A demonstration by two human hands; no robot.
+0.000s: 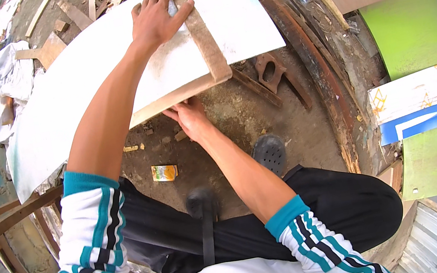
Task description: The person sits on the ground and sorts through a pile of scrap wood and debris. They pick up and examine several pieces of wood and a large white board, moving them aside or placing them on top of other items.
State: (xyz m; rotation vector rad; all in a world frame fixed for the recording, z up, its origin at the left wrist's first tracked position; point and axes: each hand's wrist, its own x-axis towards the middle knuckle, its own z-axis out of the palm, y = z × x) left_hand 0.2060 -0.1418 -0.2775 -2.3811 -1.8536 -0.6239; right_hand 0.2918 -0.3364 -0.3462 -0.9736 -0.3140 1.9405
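A large white sheet (101,69) lies in front of me, raised above the ground and slanting down to the left. One wooden strip (205,45) crosses its face, and another wooden strip (176,95) runs along its near edge, meeting the first at a corner. My left hand (158,18) grips the crossing strip near its far end, with thumb and fingertips on the wood. Below the near edge, my right hand (192,120) holds the edge strip from underneath. Some of its fingers are hidden by the strip and sheet.
A handsaw (273,72) with a brown handle lies right of the sheet, beside a long dark beam (307,56). Wood scraps (74,13) litter the far ground. Green panels (409,38) stand at right, a wooden frame (24,211) at left. An orange-and-white packet (165,173) lies near my feet.
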